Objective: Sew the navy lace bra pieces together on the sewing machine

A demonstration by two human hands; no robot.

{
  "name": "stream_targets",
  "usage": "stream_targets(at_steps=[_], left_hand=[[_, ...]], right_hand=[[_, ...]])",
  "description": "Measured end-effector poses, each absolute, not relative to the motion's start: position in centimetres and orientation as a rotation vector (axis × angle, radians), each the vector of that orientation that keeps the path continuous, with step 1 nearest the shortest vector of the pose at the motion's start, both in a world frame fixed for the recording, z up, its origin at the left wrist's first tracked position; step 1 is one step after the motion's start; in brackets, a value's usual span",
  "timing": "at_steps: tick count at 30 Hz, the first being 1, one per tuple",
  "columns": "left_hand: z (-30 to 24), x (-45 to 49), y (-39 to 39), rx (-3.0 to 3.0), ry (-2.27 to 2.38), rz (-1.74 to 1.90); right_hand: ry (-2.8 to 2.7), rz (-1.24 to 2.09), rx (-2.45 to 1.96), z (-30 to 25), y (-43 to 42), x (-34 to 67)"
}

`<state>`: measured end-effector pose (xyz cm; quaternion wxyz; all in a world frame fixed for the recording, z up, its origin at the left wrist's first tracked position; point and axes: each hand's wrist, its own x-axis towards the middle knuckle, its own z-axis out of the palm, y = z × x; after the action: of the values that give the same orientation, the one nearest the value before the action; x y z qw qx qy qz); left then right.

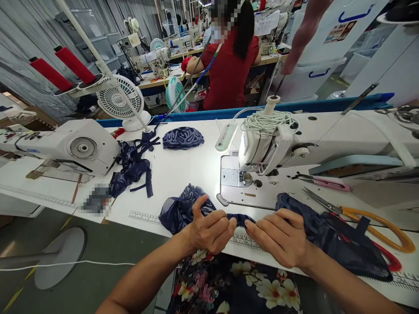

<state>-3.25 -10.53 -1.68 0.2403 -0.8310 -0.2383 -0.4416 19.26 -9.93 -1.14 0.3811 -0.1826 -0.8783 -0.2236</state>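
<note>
A navy lace bra (178,213) lies along the front of the white sewing table, below the sewing machine (262,148). My left hand (212,229) is closed on its narrow middle strip, with the thumb raised. My right hand (283,235) pinches the same strip a short way to the right, fingers pressed together. Between the two hands the strip is stretched nearly level above the printed ruler. One gathered lace part lies behind my left hand; dark lace and mesh fabric (347,248) spreads beyond my right hand. My fingers hide the exact grip points.
Orange-handled scissors (389,226) and pink-handled snips (330,183) lie at the right. A navy lace cup (183,138) and a heap of navy pieces (132,170) are at the left. Behind stand a white fan (120,97), red thread cones (75,65) and a person in red (227,74).
</note>
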Motion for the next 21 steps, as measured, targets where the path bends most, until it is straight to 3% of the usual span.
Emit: stream_targets(at_steps=[9,17,21], left_hand=[[-1.3,-3.2,-10.5,-2.298,-0.695,-1.191],[4.7,-1.6,-8.5,-2.091,-0.623,-1.421],[2.9,-0.7,-9.1,-2.111,-1.073,-1.519]], right_hand=[[-2.219,-0.584,-0.504,-0.3,-9.7,18.5],[-2.168,-0.625,-0.725,6.7,-12.7,17.5],[-2.282,-0.254,-0.829,5.9,-16.3,15.4]])
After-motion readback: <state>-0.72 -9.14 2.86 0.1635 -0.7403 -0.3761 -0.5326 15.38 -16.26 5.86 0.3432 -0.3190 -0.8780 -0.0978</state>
